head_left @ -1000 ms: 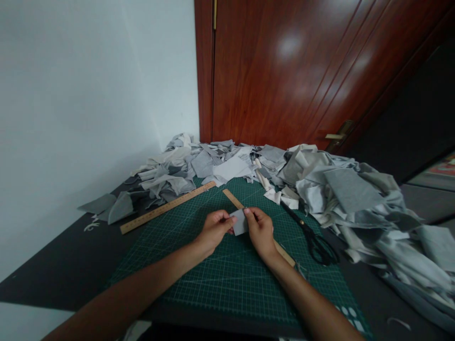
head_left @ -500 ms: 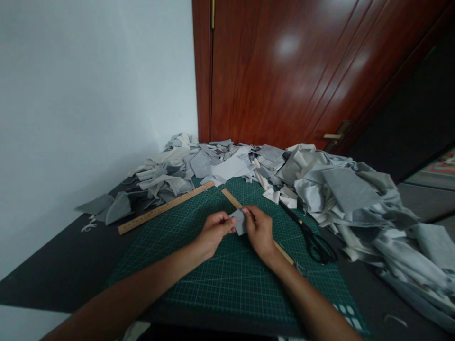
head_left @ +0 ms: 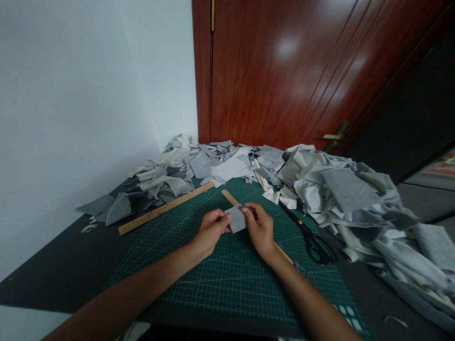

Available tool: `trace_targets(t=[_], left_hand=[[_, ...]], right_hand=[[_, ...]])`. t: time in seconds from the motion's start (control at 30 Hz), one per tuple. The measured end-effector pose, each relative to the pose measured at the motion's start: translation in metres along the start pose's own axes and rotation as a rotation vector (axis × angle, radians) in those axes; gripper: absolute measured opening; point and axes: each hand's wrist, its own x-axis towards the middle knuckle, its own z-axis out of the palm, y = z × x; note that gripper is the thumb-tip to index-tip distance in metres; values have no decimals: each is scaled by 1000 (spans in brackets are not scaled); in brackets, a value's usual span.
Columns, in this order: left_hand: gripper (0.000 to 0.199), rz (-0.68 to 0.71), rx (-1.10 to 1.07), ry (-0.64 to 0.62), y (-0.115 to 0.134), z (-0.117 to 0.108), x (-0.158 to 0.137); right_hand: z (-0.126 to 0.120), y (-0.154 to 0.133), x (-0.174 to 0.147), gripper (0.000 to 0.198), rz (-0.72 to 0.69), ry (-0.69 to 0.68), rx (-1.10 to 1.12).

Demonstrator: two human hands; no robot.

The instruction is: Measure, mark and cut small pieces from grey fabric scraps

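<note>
A small grey piece of fabric (head_left: 236,219) is stretched between my two hands, above the green cutting mat (head_left: 199,284). My left hand (head_left: 212,229) pinches its left edge between thumb and fingers. At the upper right edge, my right hand (head_left: 260,229) grips it the same way. A wooden ruler (head_left: 230,197) lies on the mat beneath, its middle hidden by the fabric and my right hand. To the right of that hand rest black-handled scissors (head_left: 313,239), lying on the mat with their blades pointing away.
Another wooden ruler (head_left: 165,208) lies along the mat's left edge. Grey and white fabric scraps heap up at the back (head_left: 231,168), at the left (head_left: 163,175) and at the right (head_left: 350,189). Behind the table stand a white wall (head_left: 95,85) and a wooden door (head_left: 270,71).
My left hand has shifted slightly left and away from the right one. More of the grey fabric piece shows between them. The right hand stays almost in place.
</note>
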Motion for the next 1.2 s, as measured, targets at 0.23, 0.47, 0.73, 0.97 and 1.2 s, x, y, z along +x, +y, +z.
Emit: trace_targets(t=[0.23,0.47,0.73,0.97,1.2], left_hand=[[48,60,-53,17,7,-2,2],[50,44,-49,-18,11,1,1],[49,21,-41,-41,3,0,0],[49,43,-31,-22,-3,3,-4],[46,-1,-95,12,3,7,-10]], right_hand=[[20,-12,-16,49,346,-122,497],[18,-16,-20,41,154,-125,395],[22,-13,-19,33,195,-73,424],[19,-13,-21,40,135,-45,318],[11,-6,-24,31,-272,-110,-159]])
